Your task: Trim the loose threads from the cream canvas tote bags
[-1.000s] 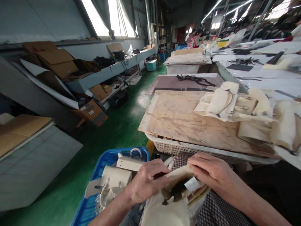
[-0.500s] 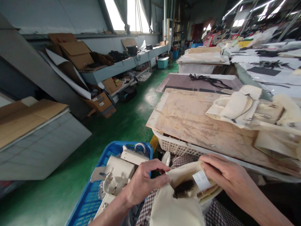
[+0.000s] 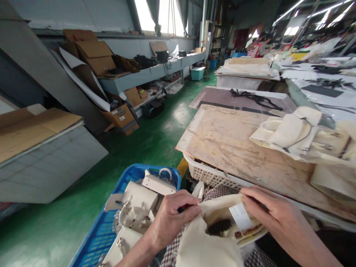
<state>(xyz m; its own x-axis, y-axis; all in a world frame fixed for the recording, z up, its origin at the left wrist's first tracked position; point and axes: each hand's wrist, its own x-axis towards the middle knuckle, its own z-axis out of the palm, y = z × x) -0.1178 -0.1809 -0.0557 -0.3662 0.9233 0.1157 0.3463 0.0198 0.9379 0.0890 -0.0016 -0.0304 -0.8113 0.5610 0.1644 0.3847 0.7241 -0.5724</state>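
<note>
A cream-coloured bag (image 3: pixel 208 244) rests on my lap over checked cloth, its mouth spread so the inside shows. My left hand (image 3: pixel 175 213) pinches its left upper edge between thumb and fingers. At the opposite edge my right hand (image 3: pixel 272 207) grips the rim, fingertips on the outside and the thumb out of sight. Inside the opening hangs a white label (image 3: pixel 240 217), with something dark and textured (image 3: pixel 221 227) beside it that I cannot make out.
A blue basket (image 3: pixel 93 231) at my left holds several cream bags (image 3: pixel 140 196). To the right, a worn board (image 3: pixel 222 129) covers a white basket (image 3: pixel 205 174), with more cream bag pieces (image 3: pixel 294 129) on it. Cardboard boxes (image 3: pixel 119 116) stand along the wall. A person (image 3: pixel 260 44) is far back.
The bag's mouth is spread somewhat wider, and more of its inside shows. Both hands keep their hold. The view has shifted slightly.
</note>
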